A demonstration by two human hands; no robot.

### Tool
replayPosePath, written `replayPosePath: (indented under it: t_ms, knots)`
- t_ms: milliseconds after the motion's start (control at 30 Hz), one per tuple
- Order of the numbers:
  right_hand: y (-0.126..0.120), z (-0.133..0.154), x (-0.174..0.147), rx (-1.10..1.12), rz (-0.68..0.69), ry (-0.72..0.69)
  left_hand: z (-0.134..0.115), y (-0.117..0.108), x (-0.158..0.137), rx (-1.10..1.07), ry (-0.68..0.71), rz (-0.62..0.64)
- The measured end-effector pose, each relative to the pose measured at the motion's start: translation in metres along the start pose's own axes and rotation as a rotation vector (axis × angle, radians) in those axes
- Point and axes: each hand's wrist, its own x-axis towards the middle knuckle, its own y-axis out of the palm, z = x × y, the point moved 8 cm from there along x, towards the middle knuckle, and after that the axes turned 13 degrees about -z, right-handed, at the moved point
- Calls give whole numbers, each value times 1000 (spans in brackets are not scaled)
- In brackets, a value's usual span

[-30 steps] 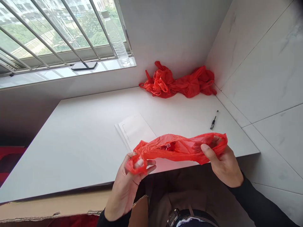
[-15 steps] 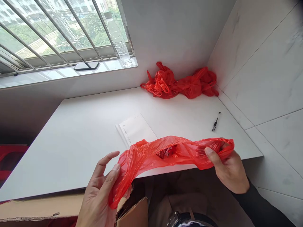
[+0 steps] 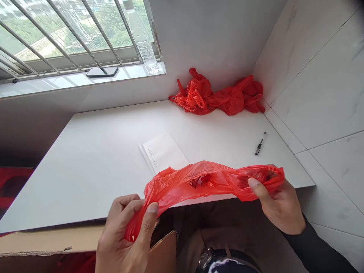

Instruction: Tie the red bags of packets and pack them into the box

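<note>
Gaping at the lower left, the cardboard box (image 3: 48, 242) has a ragged edge near the left hand (image 3: 113, 227), and thin plastic dragged across it could snag and tear. That hand has its thumb and fingers closed on one end of the red plastic bag (image 3: 176, 184); the film looks slick and bunched there, so a loose pinch might let it slide free. Behind the bag lies the white notebook (image 3: 167, 151); whether they touch I cannot tell, but a low sweep could shove it askew. The bag itself spans both hands over the near edge of the white table (image 3: 93, 159), mouth parted, small red-wrapped items (image 3: 197, 182) showing inside; should one side dip, they might spill toward the floor. Farther right, the black pen (image 3: 258, 147) could roll if knocked by a reaching arm. Last, the right hand (image 3: 280, 204) is clamped on the bag's other end, thumb in front, fingers partly hidden by film; tugging hard against the left could stretch or split the plastic.
</note>
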Motion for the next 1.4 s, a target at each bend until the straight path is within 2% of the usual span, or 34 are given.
replayPosePath:
  t_ms: [33, 100, 267, 367, 700, 833, 933, 1033, 1300, 1400]
  knots:
    - [0, 0, 0, 0, 1, -4, 0, -4, 2, -19, 11, -45]
    - [0, 0, -1, -1, 10, -10, 7, -6, 7, -91, -72, -57]
    - [1, 0, -2, -11, 26, -10, 29, 23, 4, -535, -579, 114]
    - [2, 2, -2, -17, 28, 0, 28, 32, 1, -630, -695, 140]
    - [5, 11, 1, 42, 36, -3, 13, 42, -1, -664, -554, 242]
    - [4, 16, 8, 126, -21, 93, 7, 44, -4, -670, -523, 261]
    - [0, 31, 16, 209, -88, 48, -2, 44, -9, -685, -542, 275]
    - [2, 41, 22, 148, -76, 21, -7, 45, -12, -672, -543, 298]
    - [8, 46, 29, -133, 18, -62, -7, 43, -13, -698, -526, 314]
    - [7, 44, 30, -165, 36, -43, -7, 43, -13, -696, -529, 318]
